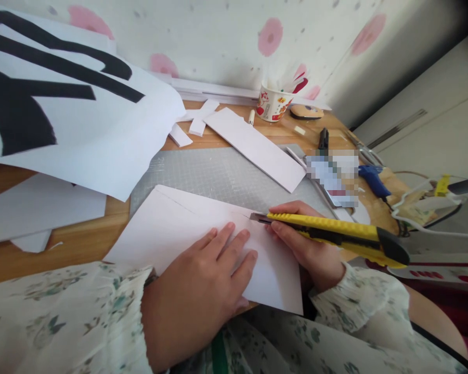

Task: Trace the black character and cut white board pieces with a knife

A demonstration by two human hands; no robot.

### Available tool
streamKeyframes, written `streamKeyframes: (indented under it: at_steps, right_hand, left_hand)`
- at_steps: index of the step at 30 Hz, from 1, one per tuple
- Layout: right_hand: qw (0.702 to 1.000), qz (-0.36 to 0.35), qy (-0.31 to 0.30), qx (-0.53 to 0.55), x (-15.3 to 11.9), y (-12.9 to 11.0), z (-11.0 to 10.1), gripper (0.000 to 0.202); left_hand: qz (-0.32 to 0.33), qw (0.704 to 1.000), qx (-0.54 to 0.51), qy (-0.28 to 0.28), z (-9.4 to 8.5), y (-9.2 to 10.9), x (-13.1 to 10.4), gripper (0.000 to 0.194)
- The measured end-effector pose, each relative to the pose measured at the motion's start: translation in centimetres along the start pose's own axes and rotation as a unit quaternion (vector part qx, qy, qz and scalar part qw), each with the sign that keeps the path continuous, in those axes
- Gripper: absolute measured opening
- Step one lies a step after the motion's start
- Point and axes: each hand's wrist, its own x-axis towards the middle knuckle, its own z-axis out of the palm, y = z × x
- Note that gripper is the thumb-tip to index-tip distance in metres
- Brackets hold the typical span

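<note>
My left hand [203, 283] lies flat, fingers spread, pressing down a white sheet of paper [171, 228] that rests on a grey cutting mat [203, 171]. My right hand [308, 249] grips a yellow and black utility knife [335, 236]. The blade tip touches the sheet near its upper right edge, just right of my left fingertips. A thin line runs across the sheet toward the blade. Both sleeves are pale with a floral print.
A large white poster with black strokes [62, 109] overhangs the wooden desk [78, 239] at left. White strips [257, 148], a paper cup with tools [272, 103], a blue glue gun [374, 179] and other tools lie behind and right of the mat.
</note>
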Motion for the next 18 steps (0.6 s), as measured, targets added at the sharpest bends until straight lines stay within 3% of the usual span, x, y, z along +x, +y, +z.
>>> streamKeyframes:
  at_steps: [18]
  right_hand:
    - [0.991, -0.074, 0.005, -0.114, -1.0, -0.1, -1.2, 0.011]
  left_hand:
    - [0.002, 1.000, 0.001, -0.016, -0.3, 0.0, 0.3, 0.063]
